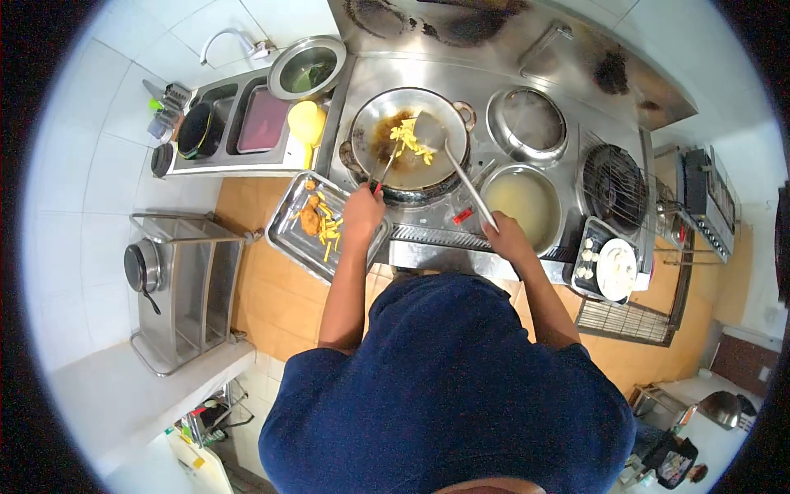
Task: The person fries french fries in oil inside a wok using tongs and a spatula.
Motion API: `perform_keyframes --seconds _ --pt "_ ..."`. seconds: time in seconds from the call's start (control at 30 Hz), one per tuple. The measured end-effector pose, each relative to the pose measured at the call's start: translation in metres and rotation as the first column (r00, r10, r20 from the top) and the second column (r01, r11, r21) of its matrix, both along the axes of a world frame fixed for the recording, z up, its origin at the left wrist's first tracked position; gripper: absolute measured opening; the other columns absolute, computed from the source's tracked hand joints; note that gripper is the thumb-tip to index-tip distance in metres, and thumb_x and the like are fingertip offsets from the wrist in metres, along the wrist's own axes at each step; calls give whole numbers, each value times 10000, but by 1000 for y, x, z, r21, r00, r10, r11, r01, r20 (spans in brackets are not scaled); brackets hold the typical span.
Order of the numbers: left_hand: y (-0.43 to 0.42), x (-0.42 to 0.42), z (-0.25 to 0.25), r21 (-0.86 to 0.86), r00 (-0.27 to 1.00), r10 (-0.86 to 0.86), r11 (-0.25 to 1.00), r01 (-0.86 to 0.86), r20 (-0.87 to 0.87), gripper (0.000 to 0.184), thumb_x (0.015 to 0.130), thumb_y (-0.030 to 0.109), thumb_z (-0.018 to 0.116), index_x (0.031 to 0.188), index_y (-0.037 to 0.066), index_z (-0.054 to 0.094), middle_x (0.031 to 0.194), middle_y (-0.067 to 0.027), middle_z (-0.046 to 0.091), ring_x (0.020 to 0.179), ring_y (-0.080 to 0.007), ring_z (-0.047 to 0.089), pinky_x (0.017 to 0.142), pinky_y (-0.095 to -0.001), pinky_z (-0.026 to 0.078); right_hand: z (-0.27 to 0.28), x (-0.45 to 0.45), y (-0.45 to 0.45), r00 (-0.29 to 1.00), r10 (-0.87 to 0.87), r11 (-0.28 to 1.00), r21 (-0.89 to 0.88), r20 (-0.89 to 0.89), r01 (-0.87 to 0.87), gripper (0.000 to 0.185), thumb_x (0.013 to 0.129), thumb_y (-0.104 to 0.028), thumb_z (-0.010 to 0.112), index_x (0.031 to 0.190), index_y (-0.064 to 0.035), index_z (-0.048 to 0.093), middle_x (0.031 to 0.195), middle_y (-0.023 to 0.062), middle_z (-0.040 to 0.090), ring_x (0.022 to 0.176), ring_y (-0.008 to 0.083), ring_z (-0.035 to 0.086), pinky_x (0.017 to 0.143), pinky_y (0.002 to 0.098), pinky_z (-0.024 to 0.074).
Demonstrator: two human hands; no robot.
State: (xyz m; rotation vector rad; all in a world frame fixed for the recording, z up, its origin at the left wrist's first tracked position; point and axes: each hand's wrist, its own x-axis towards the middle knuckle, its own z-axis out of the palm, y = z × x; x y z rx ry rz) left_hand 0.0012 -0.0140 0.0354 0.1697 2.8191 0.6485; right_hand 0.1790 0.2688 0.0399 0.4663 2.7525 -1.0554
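Observation:
A large wok (420, 173) with brown oil sits on the steel stove, yellow fries (405, 136) in its middle. My left hand (362, 216) is closed around tongs (385, 170) with red on the handle, their tips at the fries. In my right hand (508, 236) is the long handle of a ladle (471, 185), whose dark bowl rests against the fries from the right. A steel tray (284, 235) below and left of the wok carries fried pieces (310, 218) and more fries; my left forearm passes over its right side.
Right of the wok stand a pot of pale liquid (527, 202), a lidded pot (531, 122) and a round grate (613, 185). A white plate (616, 270) lies at the right front. The sink with a pink basin (263, 120) and a steel bowl (309, 70) are at left.

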Motion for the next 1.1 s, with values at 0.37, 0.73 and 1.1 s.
perform_keyframes --seconds 0.37,0.73,1.1 --pt "1 0 1 -1 997 9 1000 -9 79 436 918 312 583 1193 -25 564 946 -287 680 912 -446 665 810 -529 522 -49 -26 31 991 -54 995 -91 -125 43 270 935 -234 584 900 33 592 636 186 598 543 318 611 534 446 474" --pt "-18 -2 4 224 996 42 973 -59 81 471 915 364 591 1154 -42 596 1014 -305 662 1009 -457 629 869 -505 487 31 -42 18 998 38 968 252 -57 -22 270 878 -205 550 1103 -76 627 899 217 679 832 397 673 718 527 523" --pt "-34 9 -6 345 988 124 927 -147 89 577 904 432 597 1141 -94 585 1031 -339 645 1020 -472 623 871 -489 485 26 -39 -22 988 35 890 445 151 -99 490 880 -196 551 1370 -193 543 1035 174 611 899 360 664 770 484 548"
